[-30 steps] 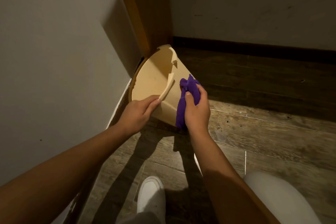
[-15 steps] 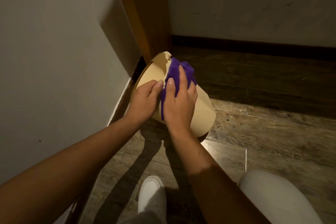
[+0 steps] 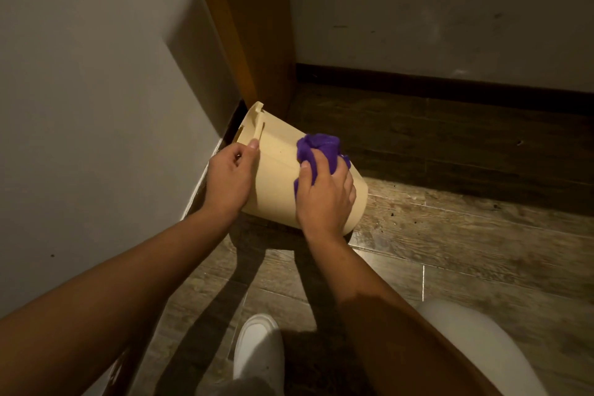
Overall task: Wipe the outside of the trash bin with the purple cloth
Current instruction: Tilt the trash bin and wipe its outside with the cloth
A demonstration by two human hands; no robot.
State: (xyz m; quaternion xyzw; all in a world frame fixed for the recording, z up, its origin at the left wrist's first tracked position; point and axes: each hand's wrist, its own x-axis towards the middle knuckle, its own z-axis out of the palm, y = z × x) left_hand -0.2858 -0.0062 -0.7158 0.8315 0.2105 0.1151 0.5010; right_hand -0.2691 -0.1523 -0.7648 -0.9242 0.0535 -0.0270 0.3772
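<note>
A cream plastic trash bin (image 3: 276, 177) lies tipped on its side on the wooden floor, its rim toward the left wall and its base toward the right. My left hand (image 3: 229, 178) grips the bin near the rim, thumb on the outer wall. My right hand (image 3: 326, 199) presses a bunched purple cloth (image 3: 318, 148) against the bin's outer wall near the base. The bin's inside is hidden from here.
A grey wall (image 3: 96, 106) runs close on the left, with a wooden door frame (image 3: 254, 26) in the corner behind the bin. A dark baseboard (image 3: 450, 87) lines the far wall. My white shoe (image 3: 257, 350) and pale-clad knee (image 3: 475, 341) are near the bottom.
The bin has turned from open mouth facing me to lying with its outer wall up. My right hand with the cloth slid along the wall from the rim toward the base.
</note>
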